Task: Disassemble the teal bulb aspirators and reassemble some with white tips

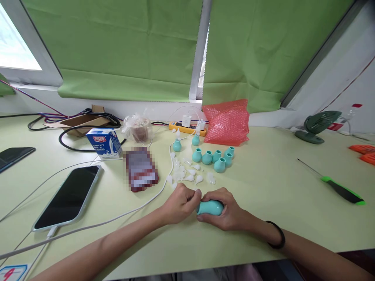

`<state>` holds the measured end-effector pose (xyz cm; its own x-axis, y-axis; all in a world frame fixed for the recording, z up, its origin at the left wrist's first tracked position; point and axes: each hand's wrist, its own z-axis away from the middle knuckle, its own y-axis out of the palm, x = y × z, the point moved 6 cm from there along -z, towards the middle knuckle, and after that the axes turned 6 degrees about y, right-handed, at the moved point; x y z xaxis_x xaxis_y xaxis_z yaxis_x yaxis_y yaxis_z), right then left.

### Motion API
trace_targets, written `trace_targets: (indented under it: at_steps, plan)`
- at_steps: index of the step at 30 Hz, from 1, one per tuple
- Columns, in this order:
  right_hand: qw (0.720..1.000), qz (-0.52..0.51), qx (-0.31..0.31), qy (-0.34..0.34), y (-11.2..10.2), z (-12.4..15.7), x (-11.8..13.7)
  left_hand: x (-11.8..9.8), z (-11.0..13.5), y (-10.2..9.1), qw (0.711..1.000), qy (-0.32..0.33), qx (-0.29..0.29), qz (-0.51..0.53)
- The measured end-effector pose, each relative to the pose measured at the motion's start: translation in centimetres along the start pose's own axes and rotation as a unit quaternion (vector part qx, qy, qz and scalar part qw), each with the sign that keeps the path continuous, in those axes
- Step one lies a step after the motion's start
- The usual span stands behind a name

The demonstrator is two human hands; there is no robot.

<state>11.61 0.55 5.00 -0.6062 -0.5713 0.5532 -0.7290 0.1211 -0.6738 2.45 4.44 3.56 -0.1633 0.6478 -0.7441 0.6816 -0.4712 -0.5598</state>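
My right hand (227,208) is wrapped round a glossy teal bulb-shaped piece (211,208), lying on its side above the table's near part. At its left end my left hand (183,201) is closed in a pinch against it; whatever lies between those fingers is hidden. Beyond the hands stand several small teal bulb-shaped pieces (207,157) with open necks. Two more teal bulbs (177,145) farther back have whitish translucent tips in their necks. Loose translucent white tips (190,177) are scattered just past my left hand.
Phones (68,197) and a white cable (129,212) lie on the left, near a blue milk carton (105,143). Behind are a power strip (175,127) and red bubble wrap (227,123). Rightward lie a screwdriver (342,190) and a green fan (319,125).
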Motion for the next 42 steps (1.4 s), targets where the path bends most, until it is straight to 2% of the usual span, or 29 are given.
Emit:
trace_targets:
  at_steps: [3,5,7,8,10,12,14,20,22,25,26,28,31,33,35,39,42]
  plan:
    - [0.998,0.007,-0.005,-0.066,-0.5,-0.2,0.8,1.2,-0.1,0.3,0.993,-0.077,0.013,0.093]
    - [0.995,0.018,-0.008,-0.1,-0.8,-0.2,1.3,2.3,-0.1,-0.4,0.987,-0.118,-0.034,0.101]
    - [0.995,0.033,-0.018,-0.096,-1.1,-0.1,1.4,3.1,0.0,-1.9,0.983,-0.133,-0.125,0.029]
    - [0.995,0.04,-0.026,-0.084,-1.2,-0.1,1.3,3.2,0.0,-2.7,0.98,-0.118,-0.16,-0.027]
    - [0.995,0.052,-0.031,-0.074,-1.3,0.0,1.1,3.0,-0.1,-3.6,0.97,-0.068,-0.189,-0.137]
    - [0.995,0.059,-0.026,-0.072,-1.1,0.0,1.0,2.6,-0.3,-3.5,0.961,-0.023,-0.166,-0.221]
    - [0.996,0.063,-0.021,-0.065,-0.9,-0.1,0.7,2.5,-0.4,-3.1,0.951,-0.009,-0.138,-0.276]
    - [0.999,0.03,-0.034,-0.024,-1.1,-0.6,-0.4,1.5,-0.2,-1.6,0.939,0.034,-0.061,-0.337]
    - [0.997,0.016,-0.072,-0.02,-2.4,-1.4,-0.6,1.4,-0.1,-0.9,0.936,0.052,-0.018,-0.347]
    - [0.988,0.028,-0.153,-0.009,-5.7,-4.0,-1.5,1.9,0.0,-0.5,0.931,0.046,0.015,-0.362]
    - [0.981,0.037,-0.188,0.009,-7.1,-5.2,-2.2,2.1,-0.1,-0.5,0.929,0.042,0.017,-0.367]
    - [0.975,0.069,-0.208,0.047,-9.3,-8.2,-4.4,2.2,-0.1,-0.4,0.925,0.046,0.022,-0.375]
    - [0.977,0.096,-0.155,0.113,-10.6,-12.3,-9.1,2.0,-0.2,-0.3,0.926,0.071,0.039,-0.37]
    - [0.968,0.142,-0.092,0.187,-10.0,-13.8,-12.6,1.9,-0.2,-0.3,0.928,0.088,0.044,-0.359]
    - [0.963,0.155,-0.056,0.212,-9.0,-14.1,-14.9,1.9,-0.2,-0.4,0.93,0.1,0.04,-0.35]
    - [0.955,0.18,0.003,0.234,-7.2,-13.6,-17.0,1.9,-0.2,-0.5,0.934,0.106,0.025,-0.34]
    - [0.948,0.208,0.014,0.242,-7.2,-14.2,-17.3,1.8,-0.2,-0.5,0.932,0.102,0.025,-0.347]
